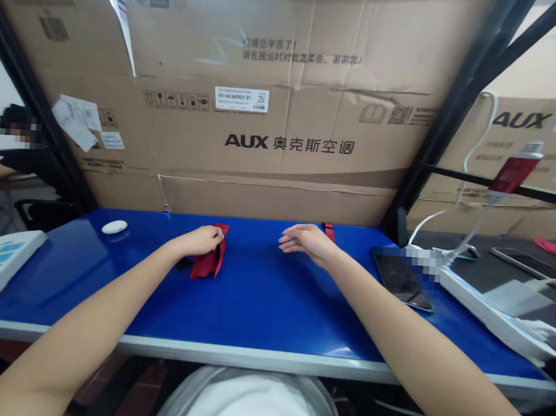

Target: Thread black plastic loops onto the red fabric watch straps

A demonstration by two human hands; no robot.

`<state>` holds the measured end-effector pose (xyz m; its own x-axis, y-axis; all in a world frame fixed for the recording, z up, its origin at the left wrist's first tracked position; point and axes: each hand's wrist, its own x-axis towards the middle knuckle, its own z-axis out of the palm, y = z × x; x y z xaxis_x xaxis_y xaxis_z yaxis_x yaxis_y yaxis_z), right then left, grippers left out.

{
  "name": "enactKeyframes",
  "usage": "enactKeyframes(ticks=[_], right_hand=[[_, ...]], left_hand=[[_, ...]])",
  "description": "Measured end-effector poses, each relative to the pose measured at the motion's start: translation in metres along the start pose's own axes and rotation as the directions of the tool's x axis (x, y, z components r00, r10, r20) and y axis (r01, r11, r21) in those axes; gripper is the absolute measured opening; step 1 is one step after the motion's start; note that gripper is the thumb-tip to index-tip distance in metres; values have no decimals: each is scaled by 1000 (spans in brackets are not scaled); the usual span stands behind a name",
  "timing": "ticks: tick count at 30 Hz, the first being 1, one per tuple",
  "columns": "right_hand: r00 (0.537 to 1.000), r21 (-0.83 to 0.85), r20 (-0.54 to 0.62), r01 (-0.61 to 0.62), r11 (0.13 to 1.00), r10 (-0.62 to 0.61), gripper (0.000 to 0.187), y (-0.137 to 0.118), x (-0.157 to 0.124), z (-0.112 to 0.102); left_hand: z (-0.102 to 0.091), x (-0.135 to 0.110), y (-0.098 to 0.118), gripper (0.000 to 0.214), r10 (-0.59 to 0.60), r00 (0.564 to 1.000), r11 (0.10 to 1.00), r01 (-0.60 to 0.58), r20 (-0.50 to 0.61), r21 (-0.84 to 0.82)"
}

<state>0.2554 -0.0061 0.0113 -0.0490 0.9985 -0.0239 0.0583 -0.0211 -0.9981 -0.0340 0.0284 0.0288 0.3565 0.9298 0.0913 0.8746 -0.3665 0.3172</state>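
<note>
My left hand [203,240] is closed on a folded dark red cloth [207,264] that lies on the blue table top [263,301]; part of the cloth sticks out past my knuckles. My right hand [305,241] hovers over the table to the right with its fingers stretched out and slightly curled, holding nothing. Just behind that hand a small red strip [328,231] rests near the table's back edge.
A cardboard box wall [282,139] stands behind the table. A white oval object [114,227] and a white device [1,260] sit at the left. A dark phone [403,281], a white power strip [488,309] and cables lie at the right. Another person [13,148] sits far left.
</note>
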Motion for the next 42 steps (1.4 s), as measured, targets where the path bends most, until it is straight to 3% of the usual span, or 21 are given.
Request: enactKeyframes(ticks=[3,6,9,11,13,18,21,23,27,30,33,36,38,40,42], right_hand=[[980,-384,-181,5,923,-80,7,3,9,-19],[948,-780,-260,-94,618,-185,20,5,15,-35],[945,-902,-307,-251,352,-111,44,8,18,-44],[946,-916,-322,-302,264,-33,54,11,18,-44],[951,-925,-310,-303,230,8,56,15,16,-39],[985,-961,-163,-144,234,-62,48,19,4,-18],[989,-939,-52,-3,343,-136,40,12,3,-17],[980,-900,-34,56,432,-198,39,7,7,-27],[963,-944,-41,50,325,-266,52,7,21,-65],[983,-942,2,63,329,-182,55,14,27,-85],[984,-931,38,98,351,-173,43,18,30,-88],[988,-912,17,79,402,-155,23,18,30,-75],[985,-885,-2,78,459,-171,19,18,28,-62],[979,-845,17,123,520,-203,23,19,23,-49],[971,-783,96,209,586,-217,26,19,15,-37]], left_hand=[[-8,6,-19,42,-50,998,979,55,-31,194],[-11,9,-32,51,-137,983,923,171,-121,345],[-12,10,-36,59,-253,957,873,288,-140,394],[-13,10,-35,64,-318,933,843,359,-167,400],[-14,10,-34,60,-334,927,835,374,-168,404],[-15,12,-33,49,-332,935,844,354,-125,402],[-14,13,-34,56,-412,901,831,432,-133,351],[-15,11,-35,56,-447,888,822,454,-103,343],[-20,5,-34,54,-447,893,810,428,-50,401],[-26,-3,-34,50,-417,908,820,390,-28,419],[-28,-12,-26,39,-375,926,830,360,-52,426],[-18,-17,-3,34,-204,963,885,258,-177,388],[-5,-19,19,31,70,966,944,17,-249,331],[10,-20,39,30,293,909,934,-205,-296,293],[26,-20,55,32,420,858,900,-352,-295,257]])
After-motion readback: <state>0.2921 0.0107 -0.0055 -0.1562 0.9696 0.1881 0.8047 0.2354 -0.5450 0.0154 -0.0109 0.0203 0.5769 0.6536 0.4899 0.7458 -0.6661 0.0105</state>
